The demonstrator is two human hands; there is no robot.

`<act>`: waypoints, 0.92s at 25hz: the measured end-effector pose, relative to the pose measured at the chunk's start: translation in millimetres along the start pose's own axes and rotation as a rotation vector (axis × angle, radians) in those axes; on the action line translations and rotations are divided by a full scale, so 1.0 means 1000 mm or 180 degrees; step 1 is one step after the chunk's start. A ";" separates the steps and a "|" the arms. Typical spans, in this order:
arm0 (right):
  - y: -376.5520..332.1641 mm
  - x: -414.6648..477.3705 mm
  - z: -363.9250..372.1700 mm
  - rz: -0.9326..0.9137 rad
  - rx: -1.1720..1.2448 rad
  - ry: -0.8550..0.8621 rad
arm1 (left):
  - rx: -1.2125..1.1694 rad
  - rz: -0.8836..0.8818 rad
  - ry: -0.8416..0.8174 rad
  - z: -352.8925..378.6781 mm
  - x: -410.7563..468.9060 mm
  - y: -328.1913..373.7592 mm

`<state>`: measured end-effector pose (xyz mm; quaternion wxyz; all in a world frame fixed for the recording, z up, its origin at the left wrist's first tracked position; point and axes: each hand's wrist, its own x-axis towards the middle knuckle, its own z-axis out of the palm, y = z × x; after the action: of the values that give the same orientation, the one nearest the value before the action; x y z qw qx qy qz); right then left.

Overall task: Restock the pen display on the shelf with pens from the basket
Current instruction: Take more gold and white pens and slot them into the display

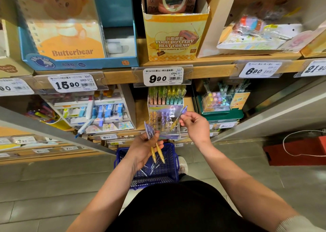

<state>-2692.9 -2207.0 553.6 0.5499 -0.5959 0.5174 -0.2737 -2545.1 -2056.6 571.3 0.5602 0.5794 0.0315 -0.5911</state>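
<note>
A single pen (174,124) lies on a slant, its purple cap end up and to the right and its yellow end down and to the left, reaching the front compartments of the pen display (158,108) on the lower shelf (141,112). The right hand (195,126) is raised in front of the display with the wrist bent. Its grip is a pinch of thumb and fingertips clamped on the pen's middle. The left hand (141,150) sits lower, palm turned up, its grip curled round two more pens (160,152). These run nearly upright, purple caps up toward the display and yellow ends down over the blue basket (172,154) on the floor. A few loose pens (150,169) lie in the basket.
</note>
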 end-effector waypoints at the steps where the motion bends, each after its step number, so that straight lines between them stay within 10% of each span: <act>1: 0.004 -0.001 0.000 -0.0210 -0.0353 0.0000 | -0.0012 0.0006 0.0023 0.000 0.000 -0.001; 23: 0.027 0.004 0.033 -0.0379 -0.1707 -0.0414 | -0.0405 -0.0089 0.0107 -0.020 0.000 0.004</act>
<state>-2670.7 -2194.4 519.2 0.3875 -0.7658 0.4990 -0.1200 -2529.4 -2044.2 567.0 0.5870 0.5519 0.0865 -0.5859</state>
